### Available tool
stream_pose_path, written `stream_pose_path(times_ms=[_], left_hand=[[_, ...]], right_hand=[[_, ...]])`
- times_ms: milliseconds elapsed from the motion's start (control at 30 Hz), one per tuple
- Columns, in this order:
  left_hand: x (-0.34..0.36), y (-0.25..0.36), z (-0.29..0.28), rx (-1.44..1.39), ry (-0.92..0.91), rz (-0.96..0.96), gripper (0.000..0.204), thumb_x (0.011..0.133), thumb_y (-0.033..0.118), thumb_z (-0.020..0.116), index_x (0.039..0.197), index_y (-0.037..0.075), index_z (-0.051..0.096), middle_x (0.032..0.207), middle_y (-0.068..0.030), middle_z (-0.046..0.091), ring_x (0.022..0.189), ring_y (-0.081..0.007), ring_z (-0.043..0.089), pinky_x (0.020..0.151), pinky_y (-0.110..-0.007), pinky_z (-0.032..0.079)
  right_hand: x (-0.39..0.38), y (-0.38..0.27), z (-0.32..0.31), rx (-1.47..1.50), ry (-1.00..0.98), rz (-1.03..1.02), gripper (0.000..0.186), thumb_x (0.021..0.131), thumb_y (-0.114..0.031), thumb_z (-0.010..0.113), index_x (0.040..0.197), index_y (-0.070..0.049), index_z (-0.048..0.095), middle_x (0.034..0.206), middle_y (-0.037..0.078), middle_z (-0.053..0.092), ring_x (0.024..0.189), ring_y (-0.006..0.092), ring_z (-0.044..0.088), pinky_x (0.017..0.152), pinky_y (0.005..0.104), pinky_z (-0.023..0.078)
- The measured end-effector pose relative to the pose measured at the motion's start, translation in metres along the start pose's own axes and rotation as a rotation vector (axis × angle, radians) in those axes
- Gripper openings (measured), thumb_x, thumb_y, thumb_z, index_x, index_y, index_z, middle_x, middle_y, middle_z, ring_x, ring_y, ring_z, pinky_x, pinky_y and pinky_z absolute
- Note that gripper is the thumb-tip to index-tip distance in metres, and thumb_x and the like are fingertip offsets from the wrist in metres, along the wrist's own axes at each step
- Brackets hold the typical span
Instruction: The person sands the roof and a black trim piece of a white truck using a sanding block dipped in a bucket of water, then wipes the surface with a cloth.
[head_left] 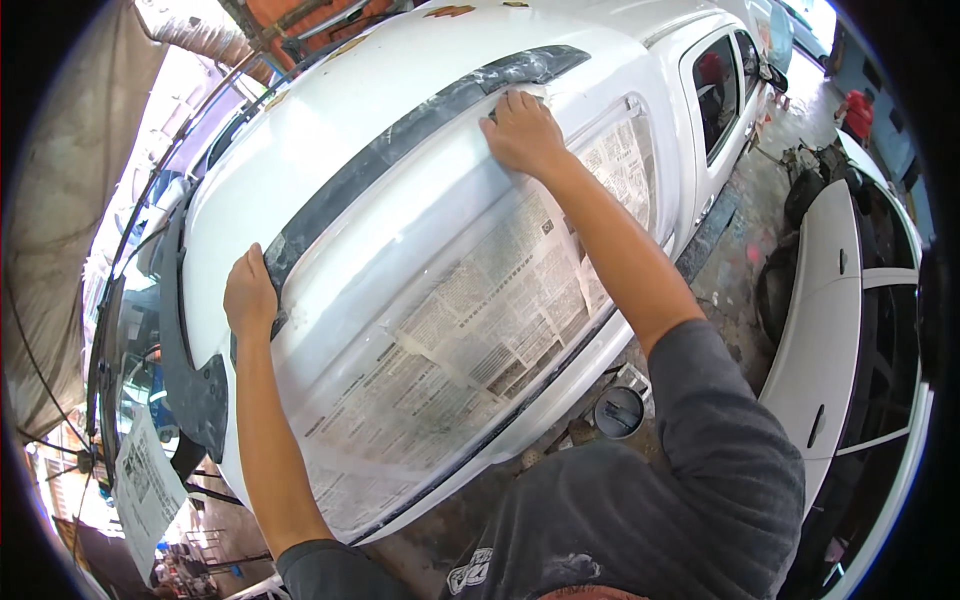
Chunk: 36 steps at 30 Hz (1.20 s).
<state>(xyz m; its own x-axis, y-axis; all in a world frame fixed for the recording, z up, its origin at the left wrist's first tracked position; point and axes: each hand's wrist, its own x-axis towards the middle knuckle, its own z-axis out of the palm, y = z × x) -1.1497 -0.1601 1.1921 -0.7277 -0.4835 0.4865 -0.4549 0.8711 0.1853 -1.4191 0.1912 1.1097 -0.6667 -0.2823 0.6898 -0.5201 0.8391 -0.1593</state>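
Observation:
A white vehicle [350, 110] fills the middle, with a dusty dark trim strip [400, 125] curving along its roof edge. Below the strip is a smooth whitish band [400, 205], and under that newspaper [480, 300] covers the window area. My left hand [250, 295] is closed at the near-left end of the strip; its fingers curl out of sight around the edge. Farther right, my right hand [525, 132] presses on the whitish band just under the strip. Its fingers are bent over something greyish, mostly hidden beneath them.
A round grey container [619, 412] stands on the floor near my body. At right is a white car door [820, 300]. Far off at right, a person in red [856, 113] is visible. A loose printed sheet [147, 490] hangs at lower left, beside a brown cloth [85, 180].

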Motion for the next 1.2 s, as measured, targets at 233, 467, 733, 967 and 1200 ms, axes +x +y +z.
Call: stream_pose_path(times_ms=[233,467,733,967,1200], left_hand=[[0.002,0.007,0.007,-0.009,0.012,0.019,0.059,0.108,0.046,0.033,0.120,0.001,0.069,0.119,-0.0212,0.069,0.112,-0.0392,0.064,0.097,-0.046,0.048],[0.007,0.007,0.010,-0.041,-0.009,0.018,0.061,0.107,0.049,0.034,0.121,0.000,0.068,0.120,-0.0220,0.069,0.113,-0.0405,0.063,0.098,-0.046,0.048],[0.004,-0.003,0.007,-0.048,0.011,0.028,0.061,0.107,0.048,0.034,0.120,-0.001,0.069,0.118,-0.0240,0.069,0.114,-0.0412,0.063,0.098,-0.046,0.047],[-0.008,-0.002,-0.003,0.017,-0.007,0.004,0.061,0.108,0.046,0.034,0.114,-0.002,0.070,0.113,-0.0248,0.070,0.108,-0.0428,0.064,0.094,-0.048,0.049],[0.006,0.010,0.011,-0.007,0.011,0.041,0.063,0.107,0.049,0.033,0.115,-0.002,0.069,0.113,-0.0245,0.070,0.109,-0.0424,0.064,0.094,-0.048,0.049]], right_hand=[[0.059,0.022,-0.002,0.087,-0.563,-0.021,0.067,0.100,-0.051,0.033,0.121,0.002,0.069,0.128,0.026,0.065,0.123,0.0425,0.059,0.110,0.0476,0.039],[0.062,0.031,-0.002,0.010,-0.501,0.052,0.078,0.099,-0.059,0.027,0.134,0.000,0.063,0.145,0.023,0.054,0.137,0.0412,0.047,0.114,0.0451,0.034],[0.022,0.049,-0.012,0.082,-0.325,0.002,0.064,0.101,-0.046,0.038,0.133,0.005,0.059,0.145,0.025,0.052,0.139,0.0368,0.043,0.117,0.0439,0.032],[0.001,0.015,-0.020,0.000,-0.107,-0.219,0.037,0.094,-0.025,0.050,0.089,0.002,0.074,0.107,0.024,0.070,0.116,0.0384,0.060,0.097,0.0499,0.048],[-0.004,-0.114,-0.014,0.223,-0.307,-0.570,0.032,0.091,-0.021,0.048,0.093,0.000,0.071,0.102,0.024,0.071,0.099,0.0388,0.068,0.092,0.0502,0.052]])
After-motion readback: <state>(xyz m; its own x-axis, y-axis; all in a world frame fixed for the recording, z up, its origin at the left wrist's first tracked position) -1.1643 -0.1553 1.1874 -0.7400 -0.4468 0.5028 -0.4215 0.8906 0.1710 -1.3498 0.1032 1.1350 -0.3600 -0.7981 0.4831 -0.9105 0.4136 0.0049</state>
